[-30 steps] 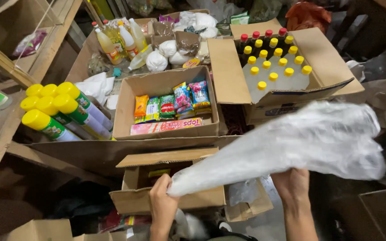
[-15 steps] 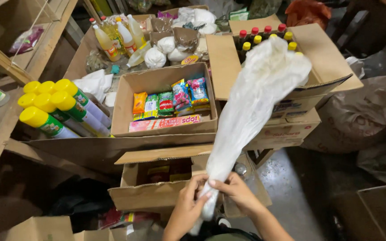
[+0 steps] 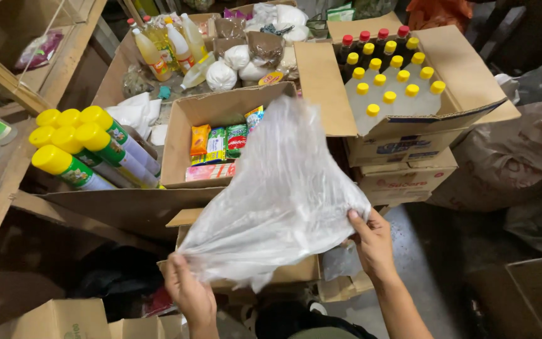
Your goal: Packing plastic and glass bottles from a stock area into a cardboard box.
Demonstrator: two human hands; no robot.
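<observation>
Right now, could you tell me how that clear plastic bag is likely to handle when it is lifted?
The plastic bag is probably floppy: it sags and creases between the left hand and right hand. It looks light, since it billows upward, seemingly with nothing inside. Its glossy film may be slippery.

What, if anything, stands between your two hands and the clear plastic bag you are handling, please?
Nothing visible does. The left hand grips the clear plastic bag at its lower left edge, and the right hand holds its right edge, both in direct contact, above the open cardboard box of packets.
</observation>
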